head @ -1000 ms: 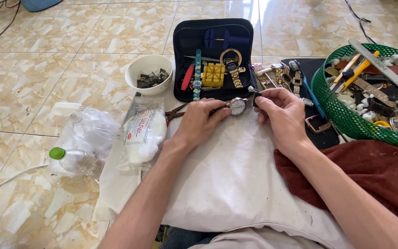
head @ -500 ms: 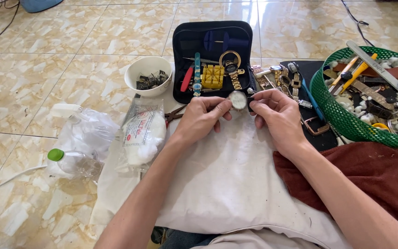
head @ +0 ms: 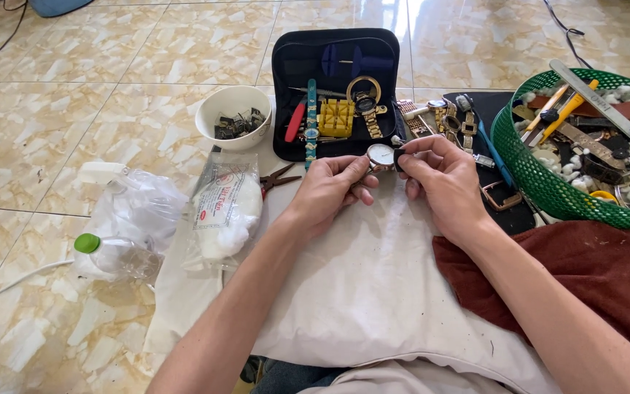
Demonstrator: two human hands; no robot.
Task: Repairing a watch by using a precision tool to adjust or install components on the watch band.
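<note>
Both hands, left hand (head: 329,188) and right hand (head: 439,179), pinch a small watch (head: 380,155); a slip could drop it toward the tool case (head: 333,55) at twelve o'clock.

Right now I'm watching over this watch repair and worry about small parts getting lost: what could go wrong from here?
The watch is pinched only by the fingertips of the left hand and right hand, above the white cloth; a slip could send it or a loose piece rolling onto the tiled floor. The open tool case lies close ahead, so a jerk might scatter its tools. The pliers lie half under the left wrist and could snag.
</note>
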